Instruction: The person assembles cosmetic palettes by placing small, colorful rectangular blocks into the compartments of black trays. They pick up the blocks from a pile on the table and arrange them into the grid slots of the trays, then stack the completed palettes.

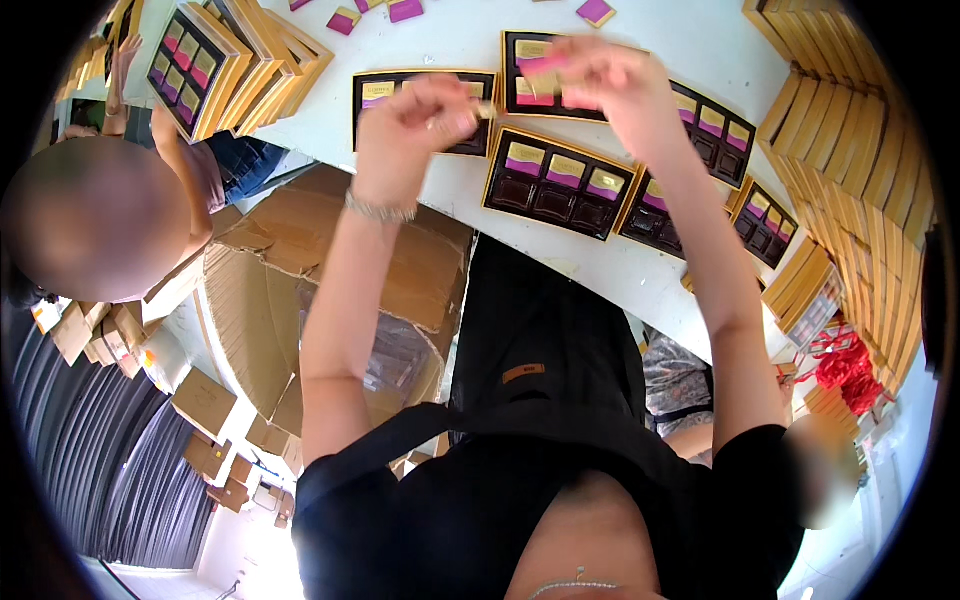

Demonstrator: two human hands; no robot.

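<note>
Several gold-rimmed boxes with dark, compartmented trays lie on the white table. My left hand (410,125) is over the left box (425,150), fingers pinched around a small gold piece (485,109); its exact kind is unclear. Above the upper middle box (600,114), my right hand (615,85) pinches a gold-and-magenta wrapped square (545,82), partly blurred. Below both hands, the lower middle box (560,185) has three wrapped squares along its far row, while its near compartments show dark. Further boxes, such as the right box (715,130), hold similar squares.
Loose wrapped squares (405,10) lie at the table's far edge. Boxes are stacked at left (235,70) and right (840,150), near red ribbon (850,372). An open carton (340,235) stands left of me. Other people are at left (195,175) and right (680,385).
</note>
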